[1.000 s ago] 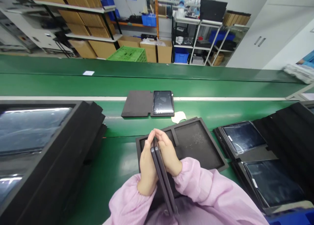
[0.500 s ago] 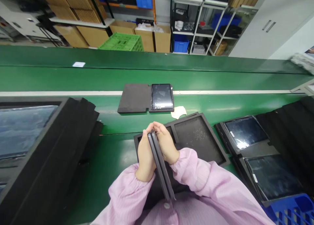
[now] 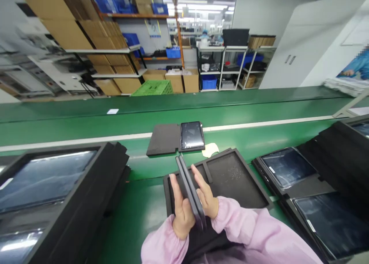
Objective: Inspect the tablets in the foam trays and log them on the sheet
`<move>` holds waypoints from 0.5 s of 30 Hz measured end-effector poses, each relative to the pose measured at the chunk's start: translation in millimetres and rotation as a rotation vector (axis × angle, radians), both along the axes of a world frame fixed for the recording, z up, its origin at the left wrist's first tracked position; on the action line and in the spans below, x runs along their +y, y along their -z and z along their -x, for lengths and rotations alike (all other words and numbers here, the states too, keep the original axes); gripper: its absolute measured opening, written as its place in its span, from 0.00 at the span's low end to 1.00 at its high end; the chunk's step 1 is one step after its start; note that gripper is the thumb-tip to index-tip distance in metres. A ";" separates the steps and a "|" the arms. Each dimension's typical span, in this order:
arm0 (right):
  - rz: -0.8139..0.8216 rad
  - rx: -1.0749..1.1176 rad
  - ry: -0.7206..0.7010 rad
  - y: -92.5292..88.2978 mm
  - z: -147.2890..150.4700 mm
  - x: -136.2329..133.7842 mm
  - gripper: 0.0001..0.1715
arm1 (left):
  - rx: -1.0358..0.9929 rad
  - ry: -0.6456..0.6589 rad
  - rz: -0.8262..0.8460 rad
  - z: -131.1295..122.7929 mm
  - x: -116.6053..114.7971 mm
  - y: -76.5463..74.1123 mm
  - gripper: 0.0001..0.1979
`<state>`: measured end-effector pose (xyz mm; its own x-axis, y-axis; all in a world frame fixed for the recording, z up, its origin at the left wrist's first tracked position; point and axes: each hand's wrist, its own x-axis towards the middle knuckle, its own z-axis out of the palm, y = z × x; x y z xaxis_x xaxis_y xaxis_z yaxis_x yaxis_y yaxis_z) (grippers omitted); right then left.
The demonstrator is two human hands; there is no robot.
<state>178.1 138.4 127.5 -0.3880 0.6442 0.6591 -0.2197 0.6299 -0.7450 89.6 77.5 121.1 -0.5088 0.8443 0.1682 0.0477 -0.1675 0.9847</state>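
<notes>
Two thin dark grey tablets [image 3: 190, 191] stand on edge, side by side, pressed between my palms. My left hand [image 3: 182, 214] lies along their left face with its fingers stretched forward. Against the right face rests my right hand [image 3: 208, 198], its fingers also extended. Both screens are hidden from this angle. Beneath the hands is a black foam tray [image 3: 261, 193] with shallow recesses, partly covered by my hands and sleeves. Beyond it, a tablet [image 3: 191, 135] lies face up on a dark foam piece, beside a flat dark panel [image 3: 163, 138].
Stacked black foam trays with film-covered tablets [image 3: 54, 175] rise at the left. More tablets [image 3: 288, 167] lie in trays at the right. A torn cream scrap [image 3: 210, 150] touches the green bench [image 3: 138, 206] near the middle. Shelves and a green crate [image 3: 154, 87] stand beyond.
The view has tilted upward. My fingers, earlier curled around the tablets' far end, now extend flat along their sides. The tablets remain held between both hands, farther from my body.
</notes>
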 end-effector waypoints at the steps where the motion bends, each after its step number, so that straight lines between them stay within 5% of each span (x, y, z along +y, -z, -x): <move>1: 0.035 0.029 -0.011 -16.0 0.9 -0.5 0.27 | 0.057 0.034 -0.055 0.0 3.3 -10.6 0.31; 7: 0.237 0.114 -0.042 -86.9 -6.2 -20.3 0.26 | 0.331 0.023 -0.174 -11.1 2.9 -81.4 0.25; 15: 0.270 0.191 -0.029 -112.7 -16.7 -49.5 0.26 | 0.351 0.008 -0.211 -25.0 -19.6 -110.8 0.24</move>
